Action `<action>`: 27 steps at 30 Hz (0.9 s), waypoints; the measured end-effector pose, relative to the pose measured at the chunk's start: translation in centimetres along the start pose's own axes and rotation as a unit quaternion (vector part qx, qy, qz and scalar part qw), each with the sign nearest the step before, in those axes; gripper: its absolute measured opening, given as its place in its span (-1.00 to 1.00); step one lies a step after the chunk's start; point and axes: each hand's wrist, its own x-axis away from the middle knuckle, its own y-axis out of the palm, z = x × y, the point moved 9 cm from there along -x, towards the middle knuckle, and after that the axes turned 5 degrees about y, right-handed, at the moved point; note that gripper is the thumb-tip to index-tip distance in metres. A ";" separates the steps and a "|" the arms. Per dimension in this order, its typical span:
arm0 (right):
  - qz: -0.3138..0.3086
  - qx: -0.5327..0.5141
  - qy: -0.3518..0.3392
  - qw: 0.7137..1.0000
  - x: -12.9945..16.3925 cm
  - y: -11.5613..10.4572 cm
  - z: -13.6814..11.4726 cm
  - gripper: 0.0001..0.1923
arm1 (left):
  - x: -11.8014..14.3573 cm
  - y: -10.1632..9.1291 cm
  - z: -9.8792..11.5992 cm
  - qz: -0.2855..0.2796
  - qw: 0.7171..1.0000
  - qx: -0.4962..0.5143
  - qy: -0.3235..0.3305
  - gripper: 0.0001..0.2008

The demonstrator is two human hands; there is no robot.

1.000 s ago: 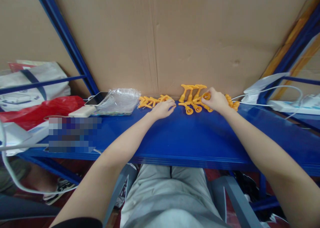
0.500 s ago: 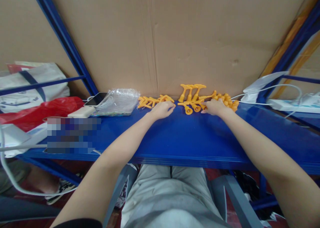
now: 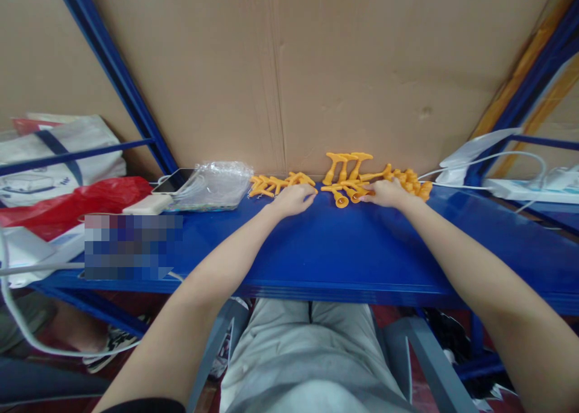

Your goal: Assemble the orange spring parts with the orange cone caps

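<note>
Blue worktop against cardboard backing. Orange pegs, centre frame, at the back edge. Left hand: flat, fingers loose, touching the left cluster. Right hand: fingertips on the middle pegs, grip unclear. Step, judged: sorting pegs; next needs a clean pinch.

Orange plastic pegs, flanged ends: middle cluster, some leaning upright against the cardboard, others flat with round ends forward. Left pile, flat, jumbled. Right pile, heaped. All at the shelf's back edge.
</note>
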 end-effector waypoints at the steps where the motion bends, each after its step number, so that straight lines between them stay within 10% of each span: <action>1: -0.009 -0.003 -0.002 1.000 0.0 0.4 0.1 -0.55 | 0.0 0.0 0.0 0.001 1.000 0.000 0.000 -0.76; 11: -0.029 -0.062 -0.011 0.998 -1.5 1.9 2.4 -0.41 | 0.2 -0.3 -1.3 -0.021 0.998 -0.034 -0.050 -0.71; 21: -0.022 -0.066 0.021 0.997 -0.7 0.6 1.5 -0.39 | 3.6 1.4 -8.3 -0.223 0.953 -0.084 -0.186 -0.66; 27: -0.023 -0.075 0.006 0.997 -1.5 1.3 2.4 -0.43 | 3.3 1.7 -8.1 -0.194 0.961 -0.109 -0.166 -0.73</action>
